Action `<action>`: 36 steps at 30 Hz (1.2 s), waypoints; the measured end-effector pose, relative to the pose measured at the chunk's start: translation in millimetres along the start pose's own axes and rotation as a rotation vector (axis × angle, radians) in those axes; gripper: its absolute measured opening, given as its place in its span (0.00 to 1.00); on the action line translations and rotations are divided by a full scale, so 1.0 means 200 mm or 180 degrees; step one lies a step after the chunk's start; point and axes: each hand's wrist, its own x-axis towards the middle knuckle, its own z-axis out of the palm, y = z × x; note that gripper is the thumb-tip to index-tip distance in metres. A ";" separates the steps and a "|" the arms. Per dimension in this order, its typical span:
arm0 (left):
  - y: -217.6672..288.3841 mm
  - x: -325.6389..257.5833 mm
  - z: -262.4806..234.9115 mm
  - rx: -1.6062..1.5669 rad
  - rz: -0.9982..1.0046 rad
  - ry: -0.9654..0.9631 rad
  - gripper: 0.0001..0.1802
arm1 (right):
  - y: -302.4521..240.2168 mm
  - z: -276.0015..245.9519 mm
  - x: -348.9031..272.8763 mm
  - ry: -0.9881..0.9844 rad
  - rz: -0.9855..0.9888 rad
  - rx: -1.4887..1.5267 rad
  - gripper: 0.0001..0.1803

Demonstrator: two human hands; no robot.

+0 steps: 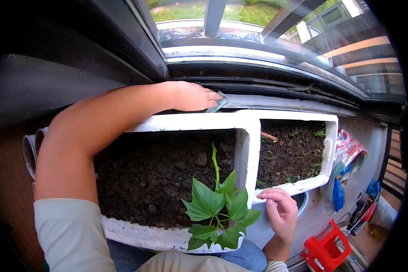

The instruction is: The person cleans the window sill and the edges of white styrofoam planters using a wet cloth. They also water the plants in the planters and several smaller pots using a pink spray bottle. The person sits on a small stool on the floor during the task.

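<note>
My left hand [192, 96] reaches across the far rim of a white foam planter box [247, 154]. Its fingers are closed on a greyish-green cloth [218, 103], pressed to the window sill ledge [267, 102]. My right hand [282, 212] is beside the near rim of a second, smaller foam box [332, 149]. Its fingers are loosely curled in, and I see nothing in them. A leafy green plant [217, 206] with a bent stem leans over the front right corner of the larger box, just left of my right hand. Dark soil [154, 167] fills both boxes.
A black-framed window [258, 68] runs along the far side. To the right are a crumpled plastic bag [349, 149], a blue bag [338, 195] and a red plastic stool [327, 247]. A round container [302, 204] shows partly behind my right hand. Small green sprouts [319, 133] grow in the smaller box.
</note>
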 end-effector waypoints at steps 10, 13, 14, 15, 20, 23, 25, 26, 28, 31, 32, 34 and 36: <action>0.03 -0.21 0.02 -0.0813 -0.0758 -0.0343 0.12 | -0.03 0.01 -0.04 0.0053 0.0230 -0.0181 0.08; 0.01 -0.23 0.04 -0.1035 -0.0713 -0.0197 0.12 | -0.06 0.04 -0.02 0.0023 0.0024 -0.0497 0.08; 0.00 -0.23 0.05 -0.1025 -0.0680 -0.0127 0.12 | -0.09 0.04 0.00 0.0021 -0.0104 -0.0647 0.09; 0.00 -0.22 0.06 -0.1036 -0.0606 -0.0048 0.12 | -0.13 0.05 0.05 0.0043 -0.0272 -0.0748 0.09; -0.02 -0.23 0.10 -0.0948 -0.0591 -0.0152 0.15 | -0.40 0.24 0.43 -0.0140 -0.1833 -0.1846 0.19; -0.03 -0.20 0.13 -0.1283 -0.0612 0.0146 0.17 | -0.44 0.48 0.60 -0.0646 -0.2392 -0.2318 0.23; -0.03 -0.19 0.13 -0.1992 -0.0910 0.0138 0.18 | -0.41 0.59 0.69 -0.0898 -0.2026 -0.2666 0.19; -0.03 -0.20 0.15 -0.1792 -0.0806 0.0230 0.18 | -0.38 0.62 0.72 -0.1039 -0.1811 -0.2789 0.17; -0.04 -0.21 0.21 -0.1412 -0.0600 0.0427 0.18 | -0.37 0.67 0.70 -0.0696 -0.1870 -0.2852 0.17; -0.02 -0.21 0.18 -0.1383 -0.0435 0.0462 0.18 | -0.34 0.70 0.66 -0.0278 -0.1949 -0.2825 0.17; -0.01 -0.24 0.16 -0.1417 -0.0297 0.0677 0.18 | -0.34 0.70 0.65 -0.0161 -0.1993 -0.2787 0.18; -0.01 -0.29 0.21 -0.1529 -0.0361 0.0916 0.17 | -0.35 0.73 0.64 -0.0120 -0.2013 -0.2737 0.16; -0.02 -0.28 0.24 -0.1583 -0.0432 0.1047 0.17 | -0.35 0.74 0.65 -0.0070 -0.2037 -0.2760 0.15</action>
